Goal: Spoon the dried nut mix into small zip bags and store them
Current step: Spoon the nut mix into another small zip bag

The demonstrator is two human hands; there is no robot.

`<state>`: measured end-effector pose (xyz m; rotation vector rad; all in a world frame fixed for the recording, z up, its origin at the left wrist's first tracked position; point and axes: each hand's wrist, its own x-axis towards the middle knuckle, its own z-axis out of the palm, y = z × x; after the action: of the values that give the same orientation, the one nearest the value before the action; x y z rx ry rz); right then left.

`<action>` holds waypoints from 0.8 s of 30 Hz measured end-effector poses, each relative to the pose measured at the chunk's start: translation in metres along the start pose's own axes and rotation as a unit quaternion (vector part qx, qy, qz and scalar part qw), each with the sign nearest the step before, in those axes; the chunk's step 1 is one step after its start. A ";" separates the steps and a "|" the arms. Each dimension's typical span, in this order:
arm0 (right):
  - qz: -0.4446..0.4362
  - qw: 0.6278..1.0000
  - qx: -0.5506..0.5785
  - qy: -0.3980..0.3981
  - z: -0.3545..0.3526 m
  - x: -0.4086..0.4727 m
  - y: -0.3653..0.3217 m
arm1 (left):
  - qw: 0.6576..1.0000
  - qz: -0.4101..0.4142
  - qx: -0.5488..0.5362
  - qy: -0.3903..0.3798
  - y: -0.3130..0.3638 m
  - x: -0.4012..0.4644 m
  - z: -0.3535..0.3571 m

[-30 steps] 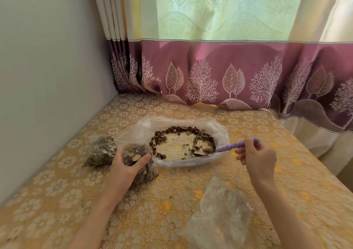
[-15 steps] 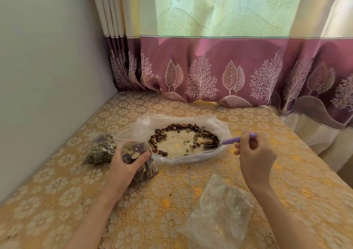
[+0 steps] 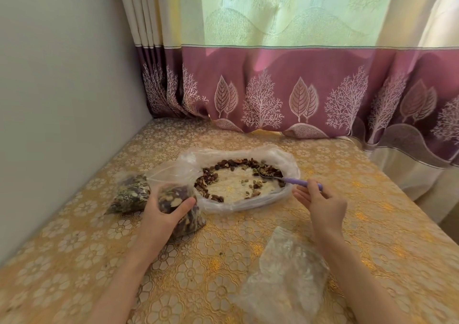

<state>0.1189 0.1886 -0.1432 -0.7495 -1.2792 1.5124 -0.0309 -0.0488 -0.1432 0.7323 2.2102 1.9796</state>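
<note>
1. In the big open bag (image 3: 238,199) at the middle of the table (image 3: 372,224), the nut mix (image 3: 238,162) lies in a ring; the spoon (image 3: 285,178) digs into its far right heap.
2. The right hand (image 3: 323,203) has its grip pinching the purple handle. Lift level, I judge, to avoid spilling.
3. The left hand (image 3: 165,212) has its grip curled round the small zip bag (image 3: 178,199); keep its mouth wide.
4. A filled bag (image 3: 130,194) lies just left; empty bags (image 3: 285,274) lie nearer.

No readable text, labels or numbers anywhere (bags and curtain included).
</note>
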 end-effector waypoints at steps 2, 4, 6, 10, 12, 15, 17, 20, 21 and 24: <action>0.029 0.999 0.030 0.005 0.001 0.002 -0.001 | 1.000 0.001 0.002 0.000 0.000 0.000 0.000; 0.041 0.999 0.033 -0.007 0.002 0.003 -0.001 | 1.000 -0.001 0.001 -0.001 0.000 0.000 0.000; 0.049 0.998 0.031 -0.025 0.003 0.003 -0.001 | 1.000 -0.005 -0.002 -0.005 0.000 0.000 0.000; 0.053 0.997 0.036 -0.032 0.003 0.002 -0.002 | 1.000 -0.015 -0.007 -0.016 0.000 0.000 0.000; 0.051 0.998 0.037 -0.029 0.003 0.000 -0.004 | 1.000 -0.020 -0.007 -0.019 -0.001 0.001 0.000; 0.052 0.998 0.036 -0.025 0.002 -0.002 -0.006 | 0.999 -0.024 -0.003 -0.023 -0.001 0.001 0.000; 0.051 0.998 0.038 -0.025 0.004 -0.003 -0.010 | 0.999 -0.024 -0.001 -0.025 -0.001 0.001 0.000; 0.044 0.997 0.057 -0.042 0.009 -0.007 -0.021 | 0.999 -0.030 0.004 -0.033 -0.001 0.001 0.000; 0.038 0.996 0.063 -0.055 0.012 -0.009 -0.027 | 0.999 -0.037 0.001 -0.036 -0.001 0.001 -0.001; 0.020 0.991 0.083 -0.102 0.024 -0.016 -0.046 | 0.998 -0.051 -0.012 -0.046 -0.002 0.002 -0.003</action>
<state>0.1161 0.1636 -0.0953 -0.5256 -1.2738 1.7404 -0.0345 -0.0503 -0.1441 0.6785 2.1251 1.8822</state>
